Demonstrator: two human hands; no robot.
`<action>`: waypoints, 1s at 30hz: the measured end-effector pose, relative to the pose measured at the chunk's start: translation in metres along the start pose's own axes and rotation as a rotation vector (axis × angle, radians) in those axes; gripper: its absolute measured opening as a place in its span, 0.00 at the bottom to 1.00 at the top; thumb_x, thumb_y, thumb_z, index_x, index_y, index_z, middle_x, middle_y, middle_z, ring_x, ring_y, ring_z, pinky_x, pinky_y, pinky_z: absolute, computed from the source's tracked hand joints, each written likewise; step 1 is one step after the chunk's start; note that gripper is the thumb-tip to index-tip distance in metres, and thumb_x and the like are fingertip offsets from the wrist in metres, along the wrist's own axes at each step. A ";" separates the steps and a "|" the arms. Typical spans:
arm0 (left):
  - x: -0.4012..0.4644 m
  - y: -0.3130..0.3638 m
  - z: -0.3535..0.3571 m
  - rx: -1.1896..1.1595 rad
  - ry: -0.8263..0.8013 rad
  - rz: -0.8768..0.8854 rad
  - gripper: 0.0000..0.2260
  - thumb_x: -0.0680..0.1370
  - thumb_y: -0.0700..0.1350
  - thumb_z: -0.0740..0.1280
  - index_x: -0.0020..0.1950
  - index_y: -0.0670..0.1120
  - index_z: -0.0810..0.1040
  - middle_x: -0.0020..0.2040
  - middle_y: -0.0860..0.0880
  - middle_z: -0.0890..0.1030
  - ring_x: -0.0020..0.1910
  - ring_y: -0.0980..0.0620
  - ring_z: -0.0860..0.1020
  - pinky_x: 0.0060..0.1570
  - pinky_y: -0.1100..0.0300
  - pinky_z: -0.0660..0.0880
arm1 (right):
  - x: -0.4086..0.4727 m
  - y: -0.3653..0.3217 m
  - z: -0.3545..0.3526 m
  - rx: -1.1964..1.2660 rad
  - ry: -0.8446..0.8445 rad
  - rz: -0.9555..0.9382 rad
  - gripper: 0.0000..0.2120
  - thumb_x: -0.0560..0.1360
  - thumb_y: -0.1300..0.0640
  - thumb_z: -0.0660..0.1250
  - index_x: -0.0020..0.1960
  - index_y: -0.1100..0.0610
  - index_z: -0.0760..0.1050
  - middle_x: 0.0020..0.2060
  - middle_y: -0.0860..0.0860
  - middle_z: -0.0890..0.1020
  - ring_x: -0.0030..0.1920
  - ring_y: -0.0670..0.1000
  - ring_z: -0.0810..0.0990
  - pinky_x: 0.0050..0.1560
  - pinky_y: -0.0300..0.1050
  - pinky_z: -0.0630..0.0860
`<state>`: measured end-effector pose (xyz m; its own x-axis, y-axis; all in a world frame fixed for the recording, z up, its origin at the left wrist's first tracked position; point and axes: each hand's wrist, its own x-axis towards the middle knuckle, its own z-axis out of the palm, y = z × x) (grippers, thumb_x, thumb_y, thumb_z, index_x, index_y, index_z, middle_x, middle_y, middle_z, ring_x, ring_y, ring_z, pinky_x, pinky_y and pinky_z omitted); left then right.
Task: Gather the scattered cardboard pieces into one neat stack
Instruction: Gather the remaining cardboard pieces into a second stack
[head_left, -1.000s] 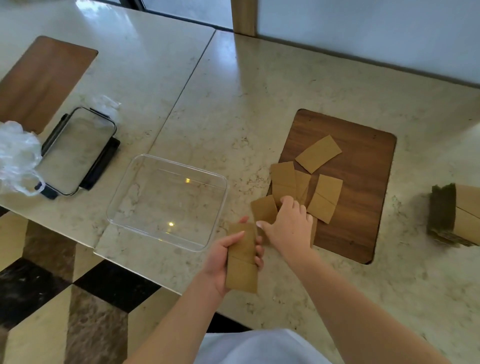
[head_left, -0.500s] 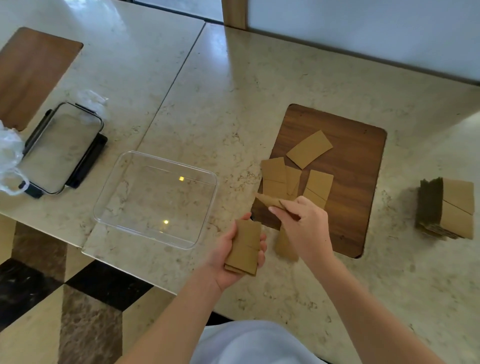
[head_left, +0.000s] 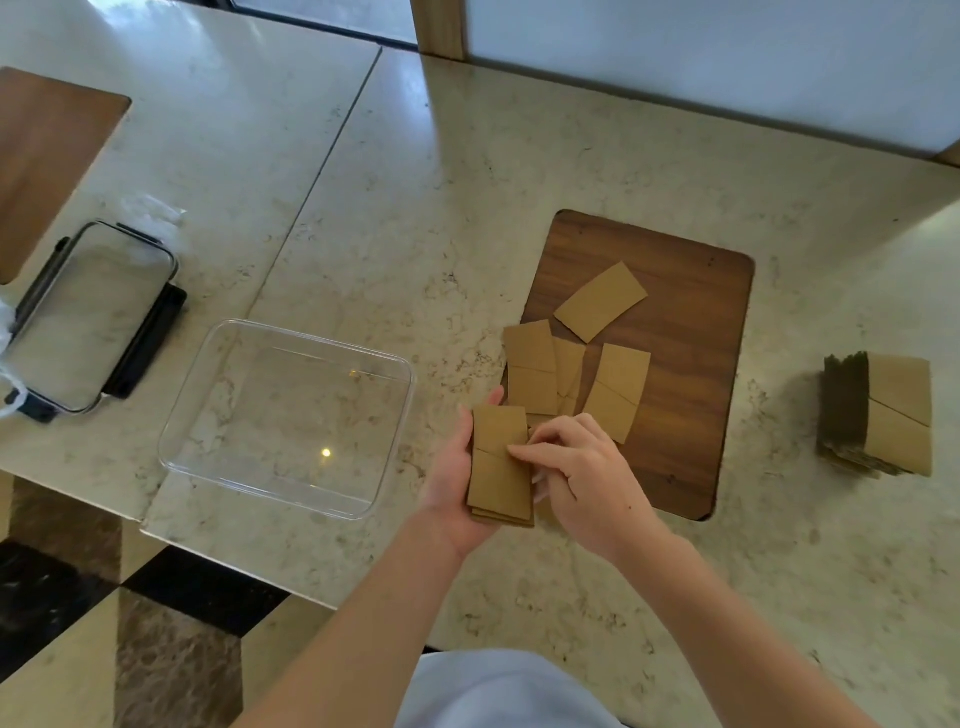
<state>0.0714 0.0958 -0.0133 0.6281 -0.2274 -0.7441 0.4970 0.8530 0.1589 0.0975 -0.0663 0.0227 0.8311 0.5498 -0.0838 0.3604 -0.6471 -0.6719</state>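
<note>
My left hand (head_left: 451, 488) holds a small stack of brown cardboard pieces (head_left: 500, 470) from below, just left of the dark wooden board (head_left: 691, 364). My right hand (head_left: 582, 475) rests its fingertips on the top piece and along the stack's right edge. Several loose cardboard pieces lie on the board: one tilted piece (head_left: 601, 301) at the back, an overlapping pair (head_left: 535, 366) over the board's left edge, and one piece (head_left: 618, 389) to their right. A sliver of another piece shows under my right hand.
A clear plastic tray (head_left: 218, 415) sits left of my hands near the table's front edge. A lidded container (head_left: 88, 317) and a plastic bag are at far left. A thick pile of cardboard (head_left: 878, 415) stands at the right. A second wooden board (head_left: 47, 156) lies far left.
My right hand picked a cardboard piece off the table by the board's left edge and brought it onto the stack in my left hand. The stack now lies flatter and closer to the board.
</note>
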 end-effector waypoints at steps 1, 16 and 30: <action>0.002 0.000 -0.001 -0.003 0.007 -0.003 0.24 0.84 0.65 0.51 0.71 0.59 0.78 0.68 0.37 0.81 0.59 0.37 0.82 0.62 0.41 0.73 | 0.001 0.001 0.001 0.042 -0.030 0.019 0.20 0.77 0.72 0.62 0.59 0.56 0.86 0.53 0.53 0.81 0.53 0.55 0.74 0.52 0.54 0.79; 0.009 0.019 -0.006 -0.002 0.022 0.080 0.23 0.66 0.51 0.82 0.60 0.47 0.85 0.54 0.37 0.83 0.48 0.42 0.83 0.42 0.52 0.82 | 0.114 0.026 0.021 -0.132 0.178 0.651 0.31 0.68 0.41 0.79 0.62 0.56 0.72 0.58 0.53 0.77 0.60 0.56 0.74 0.61 0.53 0.73; 0.025 0.018 0.009 0.143 0.052 0.071 0.19 0.82 0.58 0.66 0.70 0.52 0.79 0.63 0.38 0.84 0.58 0.38 0.85 0.49 0.40 0.83 | 0.046 -0.005 0.004 0.519 -0.038 0.786 0.08 0.83 0.49 0.63 0.54 0.48 0.80 0.50 0.49 0.85 0.45 0.45 0.82 0.51 0.46 0.81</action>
<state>0.1016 0.1017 -0.0235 0.6348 -0.1417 -0.7596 0.5350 0.7899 0.2997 0.1319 -0.0361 0.0188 0.7383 0.0786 -0.6699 -0.5387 -0.5290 -0.6557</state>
